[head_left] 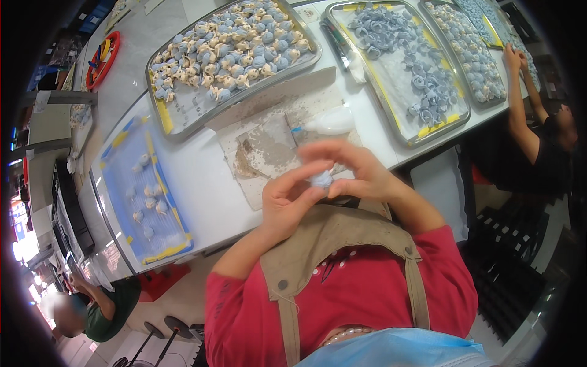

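A small pale-blue and cream figurine (pixel 321 178) is between my two hands, close to my apron. My left hand (pixel 284 199) pinches it from the left with thumb and fingers. My right hand (pixel 364 174) is closed around its other side, thumb against it, the upper fingers blurred by motion. Part of the figurine is hidden by the fingers. Just beyond my hands lies a white squeeze bottle (pixel 331 122) with a blue tip, on its side on a stained board (pixel 260 144).
A metal tray (pixel 183 116) full of similar figurines stands at far left of the board. Another tray (pixel 391 88) holds blue petal-like cups; a third tray (pixel 502 98) lies farther right. At left is a blue tray (pixel 119 183) with several figurines. Co-workers sit on both sides.
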Tool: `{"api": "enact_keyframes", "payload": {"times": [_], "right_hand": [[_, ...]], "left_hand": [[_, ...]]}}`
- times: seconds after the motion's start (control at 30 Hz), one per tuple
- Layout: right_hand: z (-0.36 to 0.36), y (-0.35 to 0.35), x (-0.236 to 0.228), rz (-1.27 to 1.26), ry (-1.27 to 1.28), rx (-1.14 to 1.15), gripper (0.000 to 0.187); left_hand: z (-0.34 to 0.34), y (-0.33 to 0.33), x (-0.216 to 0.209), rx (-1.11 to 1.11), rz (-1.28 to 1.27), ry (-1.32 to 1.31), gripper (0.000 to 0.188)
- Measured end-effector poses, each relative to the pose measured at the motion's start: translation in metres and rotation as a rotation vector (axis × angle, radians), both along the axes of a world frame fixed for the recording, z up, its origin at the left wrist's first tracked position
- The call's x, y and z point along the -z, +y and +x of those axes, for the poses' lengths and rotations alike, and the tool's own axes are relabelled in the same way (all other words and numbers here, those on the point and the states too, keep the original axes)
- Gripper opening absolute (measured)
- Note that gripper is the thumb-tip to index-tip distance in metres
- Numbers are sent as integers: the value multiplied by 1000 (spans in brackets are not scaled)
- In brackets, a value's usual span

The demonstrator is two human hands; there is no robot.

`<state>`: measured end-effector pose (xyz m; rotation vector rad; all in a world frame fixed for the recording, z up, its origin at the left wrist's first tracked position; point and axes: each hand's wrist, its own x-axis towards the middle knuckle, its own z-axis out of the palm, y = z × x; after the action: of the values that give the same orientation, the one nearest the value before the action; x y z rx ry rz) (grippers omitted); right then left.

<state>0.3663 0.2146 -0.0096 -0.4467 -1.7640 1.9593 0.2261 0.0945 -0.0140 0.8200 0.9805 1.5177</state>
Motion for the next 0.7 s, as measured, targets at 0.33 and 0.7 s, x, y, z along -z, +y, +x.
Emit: {"api": "enact_keyframes", "payload": {"times": [0.33, 0.7], "right_hand": [[-5, -4, -5, -67, -42, -191, 43], [-14, -10, -12, 16, -56, -206, 42]], "left_hand": [[-11, -7, 3, 47, 78, 139, 28], [-23, -16, -5, 60, 119, 265, 25]]}}
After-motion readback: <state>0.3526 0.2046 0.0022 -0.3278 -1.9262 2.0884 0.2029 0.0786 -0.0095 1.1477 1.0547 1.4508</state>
